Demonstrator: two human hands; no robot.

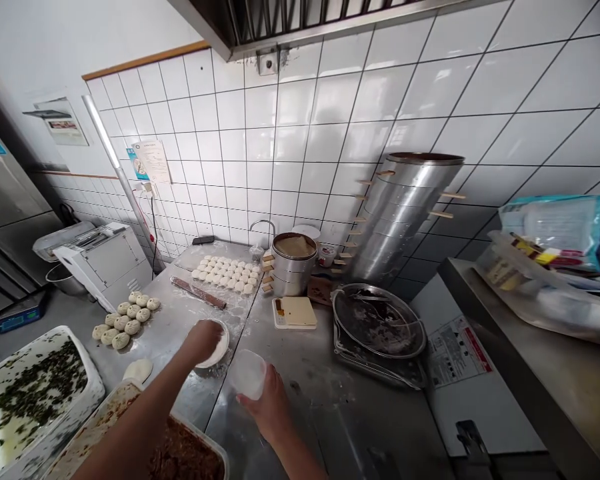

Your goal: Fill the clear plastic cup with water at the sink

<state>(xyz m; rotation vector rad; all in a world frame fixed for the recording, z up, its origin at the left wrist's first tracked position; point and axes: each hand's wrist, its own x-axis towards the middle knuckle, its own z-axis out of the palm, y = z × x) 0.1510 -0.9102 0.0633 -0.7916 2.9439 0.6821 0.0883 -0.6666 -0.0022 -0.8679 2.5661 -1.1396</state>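
Steel counter (300,393): right hand (267,410) fingers clamp upright cup (249,373); left hand (203,340) fingers together on dough (219,350).

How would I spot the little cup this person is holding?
Start at the steel worktop below the tiled wall. Near its front edge, the right hand grips a small translucent plastic cup. Unlike the flat white dough disc under the left hand beside it, it is see-through and lifted.

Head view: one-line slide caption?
Left hand presses a dough disc; right hand holds a clear plastic cup on the steel counter.
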